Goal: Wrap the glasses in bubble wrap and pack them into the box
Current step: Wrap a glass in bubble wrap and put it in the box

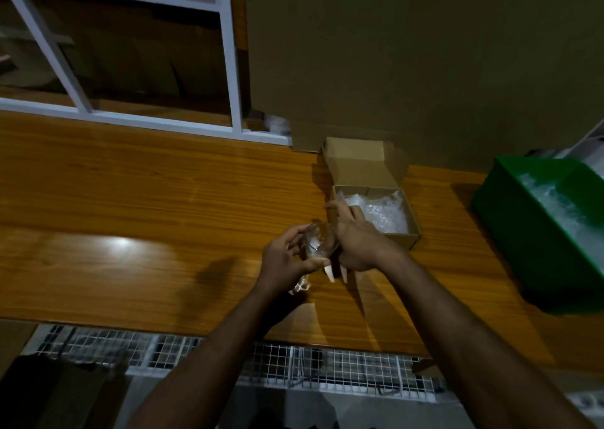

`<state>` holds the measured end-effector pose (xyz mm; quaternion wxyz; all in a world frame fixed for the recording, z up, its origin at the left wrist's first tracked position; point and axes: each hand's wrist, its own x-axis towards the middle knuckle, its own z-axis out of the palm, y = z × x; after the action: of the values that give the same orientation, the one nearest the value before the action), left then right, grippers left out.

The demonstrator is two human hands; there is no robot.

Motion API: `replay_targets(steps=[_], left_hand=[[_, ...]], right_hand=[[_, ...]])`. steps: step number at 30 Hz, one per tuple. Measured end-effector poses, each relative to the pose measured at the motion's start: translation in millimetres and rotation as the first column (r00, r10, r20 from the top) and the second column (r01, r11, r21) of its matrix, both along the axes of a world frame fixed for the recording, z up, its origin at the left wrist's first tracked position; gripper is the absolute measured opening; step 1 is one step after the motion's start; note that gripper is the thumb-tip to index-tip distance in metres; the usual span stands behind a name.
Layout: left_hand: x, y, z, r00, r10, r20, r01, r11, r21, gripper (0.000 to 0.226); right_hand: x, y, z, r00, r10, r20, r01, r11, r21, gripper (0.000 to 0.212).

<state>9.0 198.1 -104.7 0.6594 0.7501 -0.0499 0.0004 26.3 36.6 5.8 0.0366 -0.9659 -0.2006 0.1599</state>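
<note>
Nearest the camera, below the forearms, a wire mesh (327, 368) runs along the near edge of the wooden surface (147, 199).

Above that surface the two hands meet. The left hand (287, 258) is curled around a clear glass (318, 240), thumb along its near side and fingers wrapped over the far side. A strip of bubble wrap (302, 285) hangs down below this hand's palm. The right hand (354, 239) presses against the glass from the other side, its fingers loosely bent and reaching forward toward the box; what exactly it grips cannot be made out, though pale strips (331, 273) stick out beneath it. The glass sits between both hands, lifted off the surface.

Just beyond the right hand's fingers stands an open cardboard box (410, 229), its lid (359, 163) tipped back away from the person. Inside lies bubble wrap packing (385, 214).

Well off to the right of the hands is a green bin (523, 226) with more clear plastic in it.

Farther back, a large cardboard sheet (425, 62) leans upright behind the box, and to the left of the hands a white frame (228, 69) rises from the surface's far edge.
</note>
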Motion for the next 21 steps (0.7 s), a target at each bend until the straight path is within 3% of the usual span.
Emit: replay_targets(steps=[5, 9, 12, 14, 16, 21], left_hand=[[0.1, 1.3, -2.4, 1.000, -0.005, -0.013, 0.004, 1.000, -0.016, 0.073], [-1.2, 0.0, 0.1, 0.998, -0.014, -0.056, 0.010, 0.998, -0.064, 0.075], [-0.6, -9.9, 1.1, 0.995, -0.055, -0.083, 0.049, 0.997, -0.063, 0.076], [0.8, -19.6, 3.3, 0.992, -0.082, -0.094, 0.076, 0.995, -0.061, 0.075], [2.3, -29.9, 5.8, 0.990, -0.091, -0.108, 0.084, 0.994, -0.068, 0.076], [-6.2, -31.0, 17.6, 0.998, -0.064, 0.017, 0.061, 0.989, 0.131, 0.094]], right_hand=[[3.6, 6.9, -5.4, 0.997, -0.042, -0.066, 0.039, 0.998, -0.054, 0.013], [-0.5, 3.9, -6.8, 1.000, -0.005, 0.000, 0.005, 0.996, -0.093, 0.020], [-6.3, -20.9, -4.8, 0.999, 0.017, 0.050, -0.025, 0.987, 0.160, 0.022], [-9.1, -43.1, 4.4, 0.991, -0.134, 0.018, 0.109, 0.871, 0.480, 0.044], [-11.2, -67.2, 13.7, 0.942, -0.330, 0.056, 0.204, 0.698, 0.686, 0.054], [-13.6, -136.6, 25.9, 0.774, -0.617, 0.140, 0.251, 0.502, 0.827, 0.048]])
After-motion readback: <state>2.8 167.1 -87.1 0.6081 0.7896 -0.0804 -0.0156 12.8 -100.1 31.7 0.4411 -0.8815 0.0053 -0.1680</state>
